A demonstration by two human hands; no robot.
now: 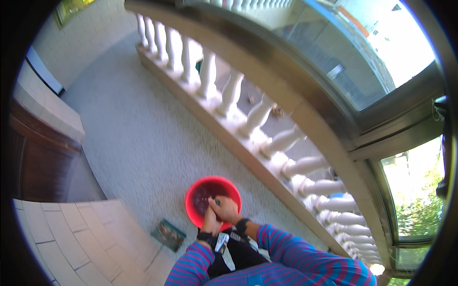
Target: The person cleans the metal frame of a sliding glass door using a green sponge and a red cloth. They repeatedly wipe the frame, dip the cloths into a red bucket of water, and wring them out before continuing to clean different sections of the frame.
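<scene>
A red plastic bucket (190,211) stands on the grey floor in front of me, with dark, bubbly water (205,196) inside. Both my hands are together over its near side. My right hand (228,208) is curled around a small green thing (217,202), mostly hidden by the fingers; what it is I cannot make out. Close against it, my left hand (212,216) points up towards the water, its fingers partly covered by the right hand. Whether the left hand also grips the green thing is unclear.
A picture-printed mat or sheet (169,235) lies left of the bucket. White balusters (230,94) under a stone rail run along the right. A tiled wall (82,239) and a brown wooden door (43,168) are at left. Framed window panes (343,64) rise above the rail.
</scene>
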